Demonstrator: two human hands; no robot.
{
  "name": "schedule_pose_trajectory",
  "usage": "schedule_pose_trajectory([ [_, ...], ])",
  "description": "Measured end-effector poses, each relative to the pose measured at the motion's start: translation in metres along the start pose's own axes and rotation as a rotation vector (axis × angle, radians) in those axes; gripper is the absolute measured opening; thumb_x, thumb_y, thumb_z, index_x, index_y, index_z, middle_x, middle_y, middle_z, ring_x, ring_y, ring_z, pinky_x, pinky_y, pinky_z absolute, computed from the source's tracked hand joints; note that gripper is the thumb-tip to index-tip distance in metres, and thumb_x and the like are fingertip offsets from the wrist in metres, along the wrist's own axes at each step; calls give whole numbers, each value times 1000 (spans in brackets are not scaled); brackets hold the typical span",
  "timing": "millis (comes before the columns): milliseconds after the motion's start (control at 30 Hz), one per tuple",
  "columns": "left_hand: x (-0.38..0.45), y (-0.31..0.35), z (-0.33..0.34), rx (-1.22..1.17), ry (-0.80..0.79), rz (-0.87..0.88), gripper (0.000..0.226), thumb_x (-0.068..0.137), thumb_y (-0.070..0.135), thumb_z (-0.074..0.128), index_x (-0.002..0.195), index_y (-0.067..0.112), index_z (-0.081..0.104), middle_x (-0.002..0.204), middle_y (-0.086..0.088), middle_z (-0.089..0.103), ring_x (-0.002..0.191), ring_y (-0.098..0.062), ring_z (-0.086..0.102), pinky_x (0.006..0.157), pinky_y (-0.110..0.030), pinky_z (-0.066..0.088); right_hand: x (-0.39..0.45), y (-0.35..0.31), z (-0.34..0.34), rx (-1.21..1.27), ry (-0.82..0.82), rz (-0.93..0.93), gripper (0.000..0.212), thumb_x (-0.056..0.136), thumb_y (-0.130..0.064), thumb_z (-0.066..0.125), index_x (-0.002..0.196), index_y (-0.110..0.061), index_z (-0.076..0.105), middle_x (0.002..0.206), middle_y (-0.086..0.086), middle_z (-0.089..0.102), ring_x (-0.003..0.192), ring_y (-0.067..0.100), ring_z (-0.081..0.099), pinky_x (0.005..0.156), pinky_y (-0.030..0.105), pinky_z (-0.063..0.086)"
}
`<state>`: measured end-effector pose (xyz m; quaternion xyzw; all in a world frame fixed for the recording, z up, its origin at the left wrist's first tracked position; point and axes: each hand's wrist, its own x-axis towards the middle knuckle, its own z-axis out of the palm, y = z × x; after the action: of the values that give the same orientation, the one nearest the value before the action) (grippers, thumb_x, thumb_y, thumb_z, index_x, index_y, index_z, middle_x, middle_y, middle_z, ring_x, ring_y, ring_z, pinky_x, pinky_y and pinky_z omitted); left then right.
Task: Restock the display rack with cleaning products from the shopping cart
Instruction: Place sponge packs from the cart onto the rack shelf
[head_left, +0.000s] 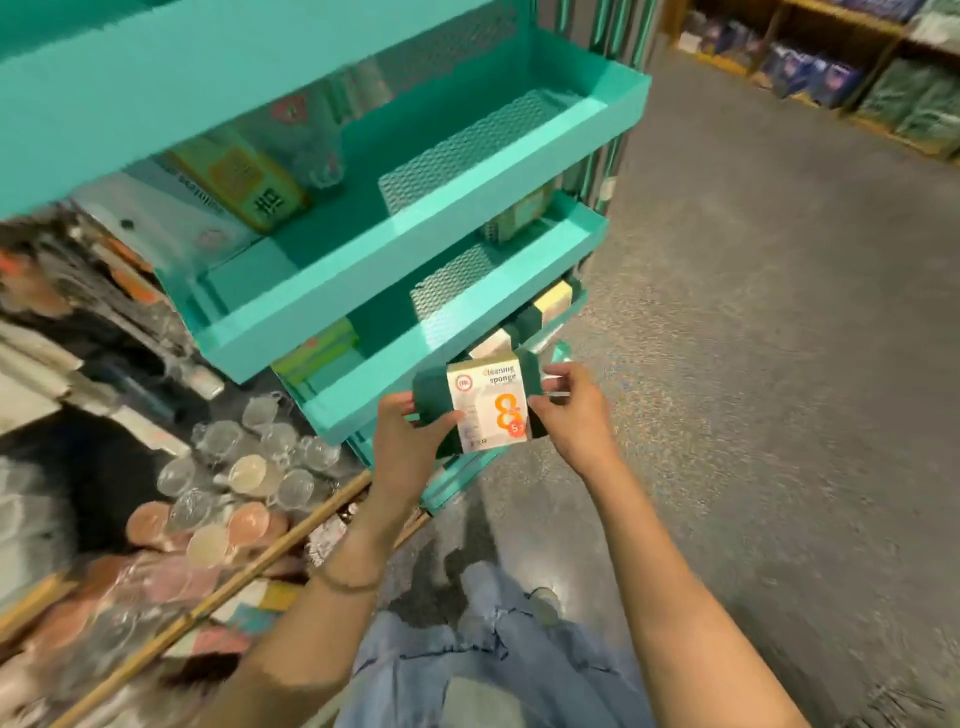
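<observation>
Head view: a person is holding a sponge pack (485, 408) in front of the rack's (415, 332) lower shelves, the left hand (410, 434) and right hand (569, 410) each pinching one end. The pack is likely light and squashy; gripping its dark green ends, clear of the paper sleeve, looks safest.
</observation>
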<state>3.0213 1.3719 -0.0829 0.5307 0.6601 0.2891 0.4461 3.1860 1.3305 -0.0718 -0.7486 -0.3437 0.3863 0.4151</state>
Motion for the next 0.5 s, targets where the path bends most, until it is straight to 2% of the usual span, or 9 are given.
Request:
schedule_pose_trajectory([
  [67, -1, -6, 2, -12, -37, -22, 53, 81, 14, 72, 126, 1, 46, 114, -6, 55, 90, -15, 56, 55, -7, 45, 9, 7, 3, -24, -45, -1, 42, 87, -5, 58, 127, -12, 51, 105, -1, 56, 91, 14, 57, 75, 26, 49],
  [133, -1, -12, 6, 20, -55, -46, 45, 84, 10, 68, 123, -2, 52, 108, -6, 58, 82, -13, 54, 53, -4, 43, 18, 14, 7, -38, -84, 8, 46, 87, -3, 57, 132, -13, 50, 111, 2, 58, 96, 17, 59, 82, 31, 50],
  [200, 4, -19, 10, 47, -41, -73, 37, 83, 8, 68, 117, -1, 57, 102, -2, 58, 85, -16, 57, 61, -11, 46, 28, 22, 14, -29, -130, 11, 43, 86, 2, 54, 127, -11, 55, 108, 5, 61, 95, 21, 62, 75, 29, 52],
  [267, 13, -38, 15, 44, -10, -83, 30, 80, 9, 72, 106, 6, 57, 106, -6, 61, 93, -24, 62, 75, -30, 51, 37, 32, 24, 15, -166, 22, 40, 83, 7, 51, 117, -14, 58, 102, 5, 63, 88, 22, 64, 67, 27, 54],
  [300, 17, -46, 17, 54, 3, -94, 30, 79, 10, 73, 102, 10, 54, 108, -8, 61, 96, -26, 62, 78, -32, 51, 39, 37, 29, 34, -170, 30, 39, 83, 9, 51, 112, -17, 58, 99, 4, 63, 85, 18, 64, 63, 23, 53],
  [333, 20, -53, 21, 45, 17, -77, 32, 78, 10, 73, 100, 12, 50, 109, -8, 60, 97, -24, 60, 80, -28, 51, 42, 44, 33, 43, -166, 31, 37, 83, 10, 52, 109, -16, 56, 98, 2, 62, 84, 14, 62, 61, 19, 52],
  [400, 26, -66, 28, 26, 48, -10, 35, 78, 5, 73, 99, 15, 48, 108, -6, 55, 93, -14, 56, 76, -8, 45, 49, 58, 43, 44, -141, 2, 33, 84, 9, 54, 107, -14, 55, 98, -1, 62, 87, 12, 60, 66, 19, 52],
  [433, 29, -72, 31, 7, 63, -2, 36, 77, 1, 72, 97, 17, 47, 108, -6, 53, 93, -11, 54, 75, -7, 45, 54, 67, 50, 57, -125, -14, 32, 84, 9, 55, 106, -15, 54, 97, -4, 62, 89, 11, 59, 70, 21, 52],
  [500, 42, -97, 35, -35, 117, 31, 42, 74, -6, 72, 97, 18, 47, 112, -8, 51, 101, -15, 54, 86, -25, 52, 61, 84, 68, 103, -101, -41, 36, 83, 13, 52, 101, -19, 49, 95, -12, 58, 92, 6, 56, 78, 22, 51],
])
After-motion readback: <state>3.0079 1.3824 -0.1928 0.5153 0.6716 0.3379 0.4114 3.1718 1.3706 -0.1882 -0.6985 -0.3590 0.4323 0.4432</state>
